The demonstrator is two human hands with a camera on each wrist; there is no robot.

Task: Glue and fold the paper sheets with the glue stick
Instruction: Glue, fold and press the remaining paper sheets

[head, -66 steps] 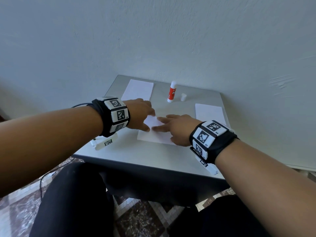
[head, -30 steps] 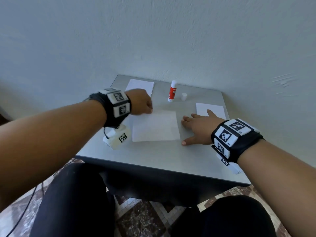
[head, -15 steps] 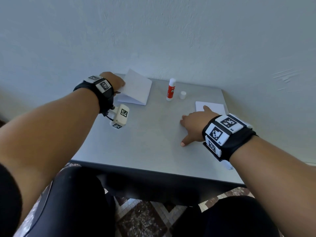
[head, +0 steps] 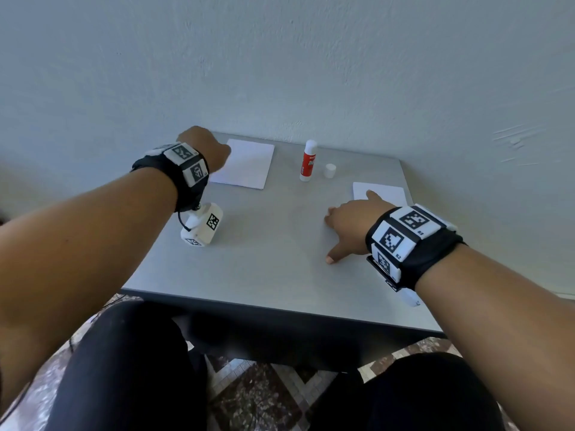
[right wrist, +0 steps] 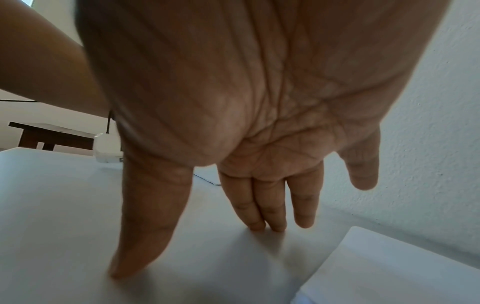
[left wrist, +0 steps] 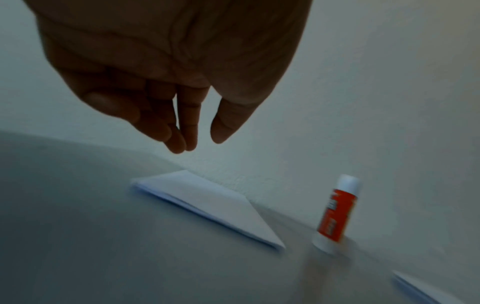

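A stack of folded white paper point(head: 244, 164) point(left wrist: 207, 202) lies at the table's back left. My left hand point(head: 207, 147) point(left wrist: 192, 131) hovers just above its left edge with relaxed fingers, holding nothing. The uncapped red glue stick point(head: 308, 161) point(left wrist: 335, 214) stands upright at the back middle, its white cap point(head: 329, 171) beside it on the right. More white sheets point(head: 382, 192) point(right wrist: 389, 265) lie at the back right. My right hand point(head: 345, 223) point(right wrist: 259, 205) rests spread on the bare tabletop just left of those sheets, thumb and fingertips touching the surface.
The small grey table point(head: 267, 262) stands against a white wall. Its front edge is near my knees. The left wrist camera point(head: 203, 227) hangs over the table's left part. A dark wooden table point(right wrist: 49, 133) stands further off in the room.
My left hand carried the folded sheet from the table's middle to the back-left stack and let it go. My right hand moved right, off the sheet, and rests near the right-hand sheets.
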